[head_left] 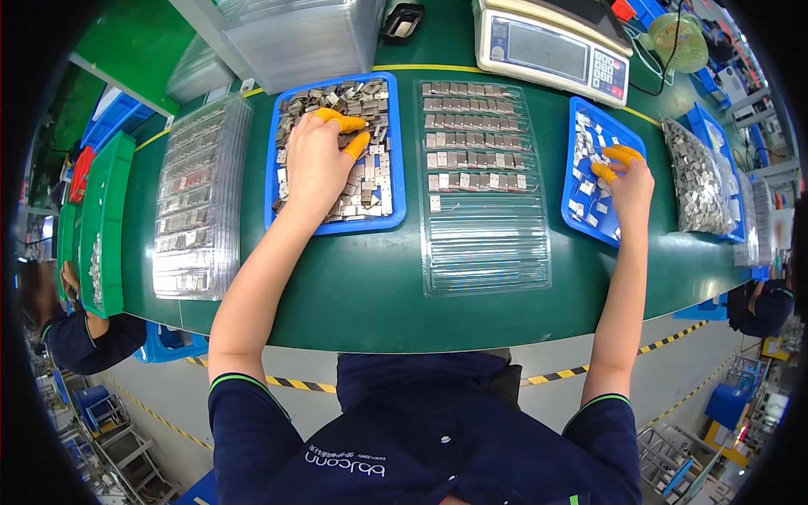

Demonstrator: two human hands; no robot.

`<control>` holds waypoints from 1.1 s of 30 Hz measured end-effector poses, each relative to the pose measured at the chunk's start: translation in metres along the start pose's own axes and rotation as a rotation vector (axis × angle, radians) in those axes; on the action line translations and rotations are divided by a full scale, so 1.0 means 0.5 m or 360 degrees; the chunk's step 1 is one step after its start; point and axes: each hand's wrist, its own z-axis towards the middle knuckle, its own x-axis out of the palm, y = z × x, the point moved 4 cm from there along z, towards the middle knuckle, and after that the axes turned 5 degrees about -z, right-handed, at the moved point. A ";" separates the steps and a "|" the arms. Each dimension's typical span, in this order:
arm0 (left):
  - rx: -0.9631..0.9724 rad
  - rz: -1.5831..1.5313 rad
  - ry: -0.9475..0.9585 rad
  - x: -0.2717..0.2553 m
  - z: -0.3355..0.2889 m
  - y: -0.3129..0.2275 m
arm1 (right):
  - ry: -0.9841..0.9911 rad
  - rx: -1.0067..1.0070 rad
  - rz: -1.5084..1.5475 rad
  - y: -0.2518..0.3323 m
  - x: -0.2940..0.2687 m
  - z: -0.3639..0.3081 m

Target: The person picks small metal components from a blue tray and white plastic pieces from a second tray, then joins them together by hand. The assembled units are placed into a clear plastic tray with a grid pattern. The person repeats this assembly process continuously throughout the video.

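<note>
My left hand (320, 156), with yellow finger cots, is over a blue tray (400, 202) heaped with small silver metal pieces (362, 181). Its thumb and forefinger are apart, and nothing shows between them. On the right, my right hand (629, 181) reaches into a smaller blue tray (596, 232) of scattered small white pieces (585, 189). Its cot-covered fingertips are slightly apart, close to the pieces; no held piece is visible. Between the hands lies a clear ribbed plastic tray (488, 252). Its far rows hold small metal pieces (475, 160), and a single piece (435, 203) begins a nearer row.
A stack of filled clear trays (198, 202) stands at left, beside a green bin (108, 227). Stacked clear trays (299, 38) and a weighing scale (551, 46) sit at the back. A bag of metal parts (697, 181) lies at right. Other people's arms (97, 324) show at the sides.
</note>
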 end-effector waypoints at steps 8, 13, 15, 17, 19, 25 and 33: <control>-0.0045 -0.0142 0.0059 0.007 -0.005 0.001 | -0.0071 -0.0272 -0.0112 0.004 0.021 -0.006; 0.0099 -0.0069 0.0039 0.012 -0.010 -0.002 | -0.0185 -0.0114 0.0020 0.014 0.005 -0.002; 0.0258 0.0111 -0.0069 0.011 -0.008 -0.014 | -0.0197 -0.0080 0.0098 0.004 0.004 0.002; 0.0170 0.0105 -0.0091 0.006 -0.008 -0.016 | -0.0138 -0.0047 0.0246 0.021 0.007 -0.007; 0.0115 -0.0034 -0.0162 -0.005 -0.008 -0.011 | -0.0004 -0.0101 0.0567 0.060 0.016 -0.023; -0.0819 -0.1824 0.0491 -0.006 -0.028 -0.040 | 0.0362 -0.0248 0.0827 0.223 0.013 -0.075; -0.1095 -0.2424 0.0684 0.010 -0.064 -0.075 | 0.0652 -0.0179 0.1194 0.262 0.128 -0.128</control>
